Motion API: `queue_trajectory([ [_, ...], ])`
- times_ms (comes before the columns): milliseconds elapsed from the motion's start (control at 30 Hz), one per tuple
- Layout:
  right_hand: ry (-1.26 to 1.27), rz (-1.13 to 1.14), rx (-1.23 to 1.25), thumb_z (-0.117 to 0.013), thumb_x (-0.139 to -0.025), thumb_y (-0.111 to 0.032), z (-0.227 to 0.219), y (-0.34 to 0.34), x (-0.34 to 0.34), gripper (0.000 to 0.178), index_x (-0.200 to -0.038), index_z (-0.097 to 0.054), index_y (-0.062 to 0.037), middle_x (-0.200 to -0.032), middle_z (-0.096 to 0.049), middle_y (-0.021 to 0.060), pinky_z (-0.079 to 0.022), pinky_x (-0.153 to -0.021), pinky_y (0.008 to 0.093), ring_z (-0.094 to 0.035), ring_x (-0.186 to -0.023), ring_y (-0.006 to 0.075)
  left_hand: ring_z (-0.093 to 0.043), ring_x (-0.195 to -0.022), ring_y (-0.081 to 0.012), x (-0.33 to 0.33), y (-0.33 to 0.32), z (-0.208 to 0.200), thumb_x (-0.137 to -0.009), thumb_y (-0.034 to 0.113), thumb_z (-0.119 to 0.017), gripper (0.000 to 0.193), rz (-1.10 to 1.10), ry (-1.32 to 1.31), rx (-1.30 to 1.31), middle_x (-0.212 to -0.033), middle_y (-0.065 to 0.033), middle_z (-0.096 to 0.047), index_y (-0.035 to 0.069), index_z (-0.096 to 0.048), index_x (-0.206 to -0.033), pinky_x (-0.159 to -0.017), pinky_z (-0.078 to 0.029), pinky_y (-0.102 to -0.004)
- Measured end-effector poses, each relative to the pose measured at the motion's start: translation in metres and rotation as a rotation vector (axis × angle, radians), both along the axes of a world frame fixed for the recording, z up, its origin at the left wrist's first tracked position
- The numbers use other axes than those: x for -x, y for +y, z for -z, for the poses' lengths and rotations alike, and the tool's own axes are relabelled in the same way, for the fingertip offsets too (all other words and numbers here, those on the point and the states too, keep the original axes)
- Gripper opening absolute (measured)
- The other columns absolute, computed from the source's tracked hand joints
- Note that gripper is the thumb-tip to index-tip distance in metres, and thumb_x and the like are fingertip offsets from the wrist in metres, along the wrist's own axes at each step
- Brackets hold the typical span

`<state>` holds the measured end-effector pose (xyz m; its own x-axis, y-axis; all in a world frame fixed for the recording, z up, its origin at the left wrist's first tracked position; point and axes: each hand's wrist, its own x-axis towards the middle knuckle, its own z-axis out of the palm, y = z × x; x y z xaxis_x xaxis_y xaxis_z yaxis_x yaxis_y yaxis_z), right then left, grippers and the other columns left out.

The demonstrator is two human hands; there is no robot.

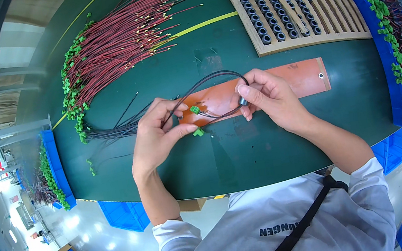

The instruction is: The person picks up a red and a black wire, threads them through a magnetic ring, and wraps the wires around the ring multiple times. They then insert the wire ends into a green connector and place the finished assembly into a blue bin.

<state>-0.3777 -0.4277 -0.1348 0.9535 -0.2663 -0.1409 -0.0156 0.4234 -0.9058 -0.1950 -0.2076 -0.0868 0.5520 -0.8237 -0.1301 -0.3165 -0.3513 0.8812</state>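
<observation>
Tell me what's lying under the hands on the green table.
An orange mat lies flat on the green table, under the left hand and right hand. Its right end with a eyelet shows; the hands and looped black wires cover its middle.

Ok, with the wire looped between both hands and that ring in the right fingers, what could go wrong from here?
The small ring is only pinched at the right hand fingertips, so it might slip and roll across the green table. The black wire loop arcs loosely and could snag. The green connector by the left hand may get tugged.
</observation>
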Motion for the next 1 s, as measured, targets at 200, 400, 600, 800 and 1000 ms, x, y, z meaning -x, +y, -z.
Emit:
queue_trajectory([
  [200,0.04,-0.015,0.006,-0.052,-0.111,-0.025,-0.004,0.0,0.001,0.022,-0.113,-0.053,-0.0038,-0.101,-0.072,0.0114,-0.058,-0.071,0.0267,-0.072,-0.082,0.0147,-0.037,-0.061,-0.0075,0.006,-0.011,0.009,-0.079,0.001,-0.084,0.032,0.026,-0.152,0.031,-0.098,-0.0028,-0.065,-0.002,-0.073,-0.109,-0.057,-0.036,-0.0251],
  [400,0.013,-0.007,0.013,-0.05,-0.111,-0.024,-0.003,0.003,0.0,0.021,-0.112,-0.052,-0.0036,-0.101,-0.071,0.0107,-0.058,-0.073,0.0271,-0.072,-0.084,0.0156,-0.044,-0.064,-0.0099,0.003,-0.01,0.016,-0.08,-0.001,-0.081,0.021,-0.012,-0.146,-0.031,-0.09,-0.0042,-0.065,-0.004,-0.075,-0.1,-0.059,-0.039,-0.0265],
  [600,-0.014,-0.009,0.122,-0.05,-0.111,-0.023,-0.002,0.002,-0.001,0.021,-0.112,-0.052,-0.0019,-0.101,-0.07,0.0102,-0.057,-0.074,0.0271,-0.071,-0.087,0.0145,-0.042,-0.066,-0.0055,0.009,-0.014,0.014,-0.077,-0.001,-0.085,0.02,-0.041,-0.28,-0.023,-0.083,-0.0001,-0.054,-0.002,-0.074,-0.094,-0.056,-0.035,-0.0241],
  [800,0.015,-0.008,0.069,-0.051,-0.111,-0.023,-0.003,0.001,-0.002,0.022,-0.113,-0.053,-0.0013,-0.101,-0.07,0.0097,-0.059,-0.077,0.0283,-0.071,-0.088,0.0139,-0.048,-0.065,-0.016,0.02,-0.013,-0.004,-0.065,0.01,-0.094,0.036,0.093,-0.279,-0.159,-0.077,-0.0036,-0.053,-0.001,-0.071,-0.092,-0.06,-0.041,-0.032],
  [1000,0.024,0.01,0.071,-0.051,-0.111,-0.022,-0.003,0.0,-0.002,0.022,-0.114,-0.053,-0.0011,-0.101,-0.07,0.0098,-0.06,-0.078,0.0289,-0.071,-0.09,0.0137,-0.062,-0.071,-0.0277,0.02,-0.011,-0.005,-0.067,0.008,-0.091,0.036,0.159,-0.355,-0.254,-0.087,-0.0104,-0.065,-0.001,-0.071,-0.095,-0.066,-0.05,-0.0371],
])
